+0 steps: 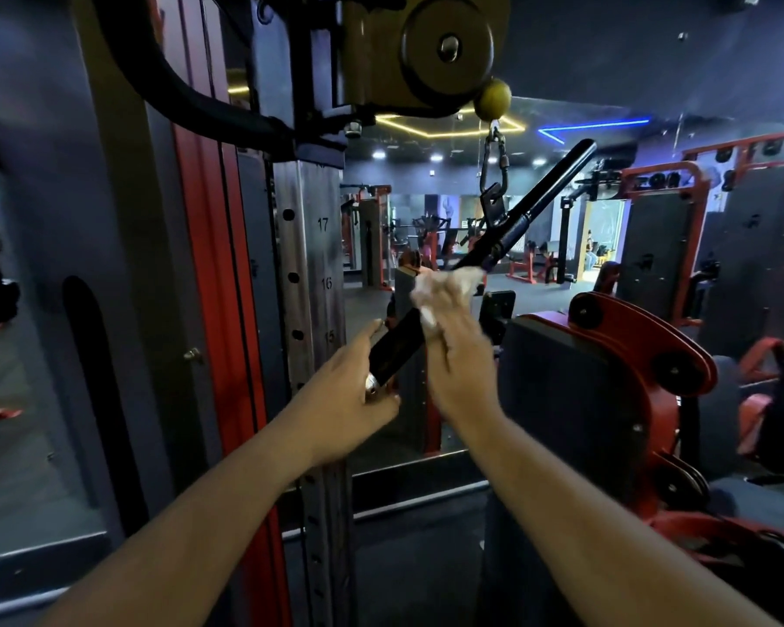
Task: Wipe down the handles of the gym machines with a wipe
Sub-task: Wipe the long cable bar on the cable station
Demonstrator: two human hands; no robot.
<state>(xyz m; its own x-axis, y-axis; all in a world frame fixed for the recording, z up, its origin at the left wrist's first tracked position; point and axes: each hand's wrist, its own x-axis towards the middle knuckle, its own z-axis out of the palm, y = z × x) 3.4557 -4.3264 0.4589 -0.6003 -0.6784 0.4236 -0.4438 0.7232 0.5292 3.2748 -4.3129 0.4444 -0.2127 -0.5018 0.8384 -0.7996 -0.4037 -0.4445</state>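
A black straight bar handle (pixel 537 196) hangs tilted from a carabiner (pixel 494 162) under the cable pulley, its upper end at the right and its lower end at the left. My left hand (pixel 349 400) holds the bar's lower end near its metal cap. My right hand (pixel 458 355) presses a white wipe (pixel 431 291) around the bar just above the left grip. The hand and wipe are blurred by motion.
The machine's steel upright (pixel 311 273) with numbered holes stands just left of the bar, beside a red frame post (pixel 209 264). A red plate-loaded machine (pixel 630 355) stands close at the right. A mirror wall reflects more gym equipment behind.
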